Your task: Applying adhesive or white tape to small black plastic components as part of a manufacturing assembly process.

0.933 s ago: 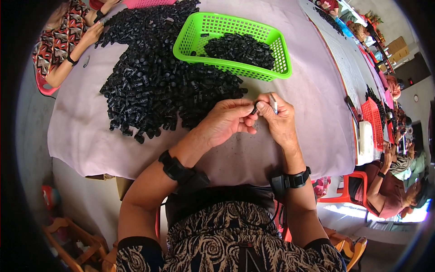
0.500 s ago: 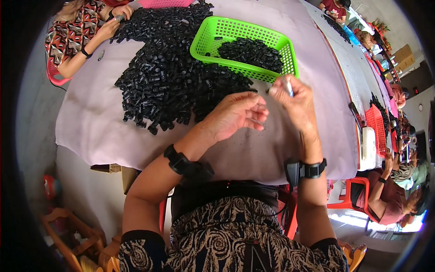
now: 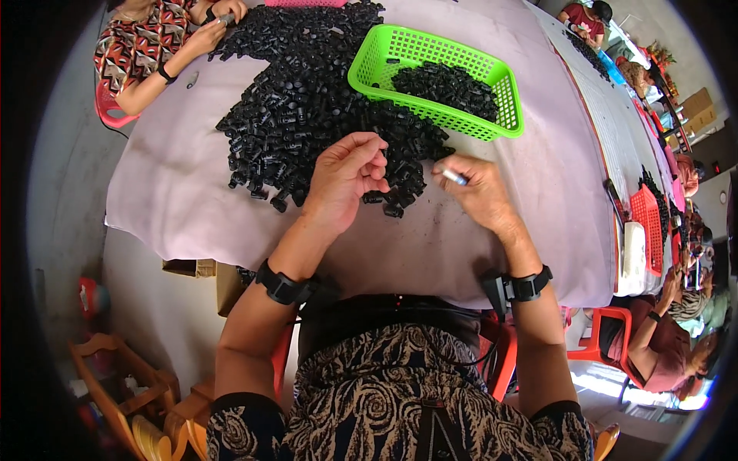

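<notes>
My left hand point(image 3: 346, 180) is curled, thumb against the fingers, over the near edge of a big pile of small black plastic parts point(image 3: 284, 127). What its fingertips pinch, if anything, cannot be made out. A short whitish, pen-like tool point(image 3: 453, 177) sits in my closed right hand point(image 3: 480, 190), just right of the pile. Beyond that hand stands a bright green perforated basket point(image 3: 484, 132). More small black parts point(image 3: 446, 88) lie inside it, mostly toward its right side.
A pale cloth point(image 3: 169, 200) covers the table. At the far left a co-worker's hands point(image 3: 215, 27) hold a small object beside the pile. A pink basket point(image 3: 307, 3) is at the far edge. To the right, another table bears a red basket point(image 3: 647, 230); people sit along it.
My left hand has moved left, away from my right hand and over the pile. My right hand has come nearer, away from the basket's corner, still holding the whitish tool. The view has shifted slightly.
</notes>
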Demonstrator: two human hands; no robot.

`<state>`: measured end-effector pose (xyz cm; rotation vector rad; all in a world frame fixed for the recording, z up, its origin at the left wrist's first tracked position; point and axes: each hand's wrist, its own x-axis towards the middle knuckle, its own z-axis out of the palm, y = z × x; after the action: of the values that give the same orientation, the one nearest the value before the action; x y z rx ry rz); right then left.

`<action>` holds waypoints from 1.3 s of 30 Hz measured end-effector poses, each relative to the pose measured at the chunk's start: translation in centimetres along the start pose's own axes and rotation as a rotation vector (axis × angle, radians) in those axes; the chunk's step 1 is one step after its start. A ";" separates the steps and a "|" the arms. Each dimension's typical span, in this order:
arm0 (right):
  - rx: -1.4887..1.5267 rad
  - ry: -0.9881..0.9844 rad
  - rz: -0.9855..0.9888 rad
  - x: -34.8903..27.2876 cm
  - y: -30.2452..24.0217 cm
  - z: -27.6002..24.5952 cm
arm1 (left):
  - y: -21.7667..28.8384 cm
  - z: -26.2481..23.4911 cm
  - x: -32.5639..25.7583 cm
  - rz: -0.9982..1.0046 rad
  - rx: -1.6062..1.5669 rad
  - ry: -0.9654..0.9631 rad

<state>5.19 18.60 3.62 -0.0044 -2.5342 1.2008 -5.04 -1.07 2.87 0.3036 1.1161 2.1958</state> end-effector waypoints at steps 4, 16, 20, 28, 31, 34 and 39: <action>-0.100 -0.071 0.003 -0.2 -0.9 1.7 | -1.2 1.2 -0.4 -0.011 -0.008 0.017; 0.299 0.041 0.199 -1.4 0.6 2.0 | -5.0 2.2 -1.2 -0.010 -0.076 0.171; 0.393 0.074 0.149 -1.9 -1.1 1.9 | -6.1 4.0 -2.0 -0.095 -0.034 0.106; 0.317 0.057 0.034 -2.5 -2.0 1.6 | -6.2 2.7 -1.9 -0.106 -0.064 -0.104; 0.311 0.051 0.081 -3.2 -3.0 1.1 | -5.9 2.3 -1.9 -0.163 -0.066 -0.222; 0.306 0.079 0.116 -4.0 -2.6 0.9 | -5.8 3.0 -2.3 -0.235 -0.121 -0.244; 0.454 0.050 0.149 -4.8 -2.5 1.0 | -6.4 2.5 -2.5 -0.364 -0.182 -0.299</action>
<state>9.73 15.53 3.48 -0.1143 -2.1951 1.7844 0.90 1.63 -0.46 0.3094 0.7367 1.8398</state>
